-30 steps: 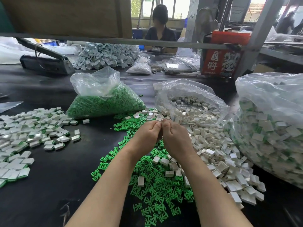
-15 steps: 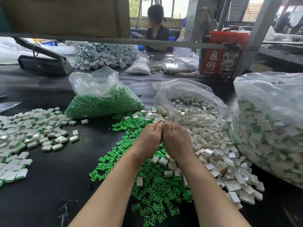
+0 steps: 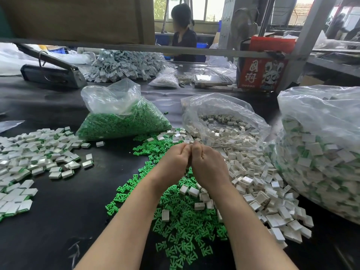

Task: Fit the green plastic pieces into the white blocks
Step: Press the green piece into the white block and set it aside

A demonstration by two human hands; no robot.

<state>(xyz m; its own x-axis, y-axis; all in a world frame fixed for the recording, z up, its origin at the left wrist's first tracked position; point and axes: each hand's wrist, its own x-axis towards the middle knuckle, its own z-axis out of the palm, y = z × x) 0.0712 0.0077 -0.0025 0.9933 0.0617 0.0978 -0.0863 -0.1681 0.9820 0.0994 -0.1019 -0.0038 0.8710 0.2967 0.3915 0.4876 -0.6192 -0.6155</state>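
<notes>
Bright green plastic pieces heaped on matte black surface; glossy white plastic blocks beside; clear bag green inside; red box, white characters.

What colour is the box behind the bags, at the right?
Red box, white figures; head view.

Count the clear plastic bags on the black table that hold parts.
4: the bag of green pieces left of centre, the open bag of white blocks beyond the hands, the big bag of assembled blocks far right, a small bag farther back. Others may be hidden.
</notes>
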